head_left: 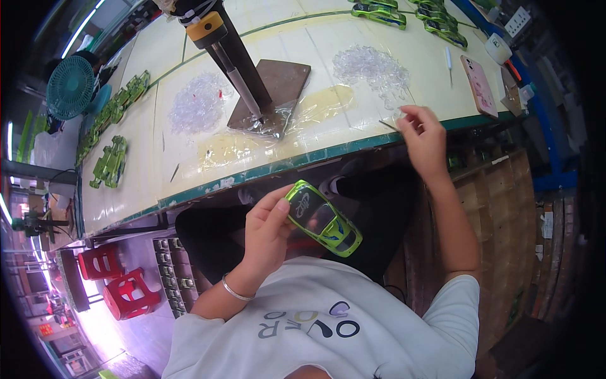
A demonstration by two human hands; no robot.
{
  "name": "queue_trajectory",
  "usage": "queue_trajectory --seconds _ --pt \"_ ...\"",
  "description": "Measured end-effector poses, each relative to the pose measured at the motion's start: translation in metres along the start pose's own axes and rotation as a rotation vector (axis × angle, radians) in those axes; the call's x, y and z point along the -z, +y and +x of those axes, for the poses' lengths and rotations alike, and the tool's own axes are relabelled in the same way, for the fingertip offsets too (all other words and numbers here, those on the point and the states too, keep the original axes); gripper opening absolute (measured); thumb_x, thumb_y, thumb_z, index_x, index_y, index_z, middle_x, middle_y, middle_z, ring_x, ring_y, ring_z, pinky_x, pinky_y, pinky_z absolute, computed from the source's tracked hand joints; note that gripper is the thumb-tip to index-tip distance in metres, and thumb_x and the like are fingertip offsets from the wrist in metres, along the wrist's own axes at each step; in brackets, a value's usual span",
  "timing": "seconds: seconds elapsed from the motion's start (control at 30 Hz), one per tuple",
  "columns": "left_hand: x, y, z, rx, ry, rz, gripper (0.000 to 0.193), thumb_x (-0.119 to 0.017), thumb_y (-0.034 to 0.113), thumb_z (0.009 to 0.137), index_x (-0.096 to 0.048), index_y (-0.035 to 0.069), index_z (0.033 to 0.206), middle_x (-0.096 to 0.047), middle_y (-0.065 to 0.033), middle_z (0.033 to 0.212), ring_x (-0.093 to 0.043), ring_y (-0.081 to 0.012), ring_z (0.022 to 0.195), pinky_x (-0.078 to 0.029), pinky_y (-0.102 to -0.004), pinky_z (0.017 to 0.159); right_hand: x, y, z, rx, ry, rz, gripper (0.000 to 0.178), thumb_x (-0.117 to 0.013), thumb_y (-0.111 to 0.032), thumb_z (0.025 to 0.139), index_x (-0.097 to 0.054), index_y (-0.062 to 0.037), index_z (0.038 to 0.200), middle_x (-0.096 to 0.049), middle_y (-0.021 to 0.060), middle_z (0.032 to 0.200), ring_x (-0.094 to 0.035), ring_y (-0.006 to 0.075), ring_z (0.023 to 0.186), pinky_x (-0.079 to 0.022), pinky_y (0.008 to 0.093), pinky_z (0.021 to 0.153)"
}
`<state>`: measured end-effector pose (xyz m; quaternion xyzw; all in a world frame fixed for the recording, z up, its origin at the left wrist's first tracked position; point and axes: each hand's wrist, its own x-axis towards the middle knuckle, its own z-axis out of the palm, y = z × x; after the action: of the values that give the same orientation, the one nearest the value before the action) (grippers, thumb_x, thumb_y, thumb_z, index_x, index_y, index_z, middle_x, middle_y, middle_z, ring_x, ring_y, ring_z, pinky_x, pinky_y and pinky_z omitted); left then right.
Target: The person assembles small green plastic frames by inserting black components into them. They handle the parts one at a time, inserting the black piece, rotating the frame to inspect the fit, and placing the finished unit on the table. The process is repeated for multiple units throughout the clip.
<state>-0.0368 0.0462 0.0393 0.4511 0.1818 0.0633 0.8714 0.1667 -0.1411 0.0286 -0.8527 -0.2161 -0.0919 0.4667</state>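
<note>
In my left hand (268, 227) is a bright green toy car body (325, 218), gripped at one end above my lap, tilted, with dark window areas and blue marks. My right hand (424, 136) reaches over the table's front edge, thumb and fingertips pinched on a small clear plastic piece (398, 114). Just beyond it lies a loose pile of clear plastic parts (371, 68). A thin dark tool (389, 126) lies on the table beside my right fingertips.
A press post (237, 57) stands on a brown base plate (284, 79) mid-table. Another clear pile (199, 101) is left of it. Green car bodies (110, 162) line the left; more (379, 14) lie far right. A pink phone (479, 86) and white-handled screwdriver (449, 60) lie right.
</note>
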Motion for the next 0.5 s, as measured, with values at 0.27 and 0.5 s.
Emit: queue_trajectory --seconds 0.27,0.5 --pt "0.008 -0.006 0.0 0.047 0.005 0.037 0.03 -0.044 0.012 0.086 -0.045 -0.005 0.111 -0.055 -0.0136 0.099 -0.058 -0.0185 0.085 -0.05 -0.0322 0.074 0.012 0.014 0.013 -0.013 -0.102 -0.229 0.011 -0.056 -0.009 0.072 -0.057 0.0012 0.078 -0.055 0.0107 0.073 -0.053 0.0224 0.066 -0.043 0.0311 0.061" --pt "0.01 -0.002 -0.003 0.045 -0.012 0.025 0.03 -0.044 0.011 0.086 -0.044 -0.005 0.111 -0.055 -0.0136 0.1 -0.058 -0.0185 0.085 -0.05 -0.0314 0.075 0.013 0.031 0.019 0.401 0.116 -0.628 0.008 -0.051 -0.007 0.074 -0.053 -0.003 0.068 -0.051 0.0095 0.071 -0.051 0.0272 0.07 -0.042 0.0388 0.06"
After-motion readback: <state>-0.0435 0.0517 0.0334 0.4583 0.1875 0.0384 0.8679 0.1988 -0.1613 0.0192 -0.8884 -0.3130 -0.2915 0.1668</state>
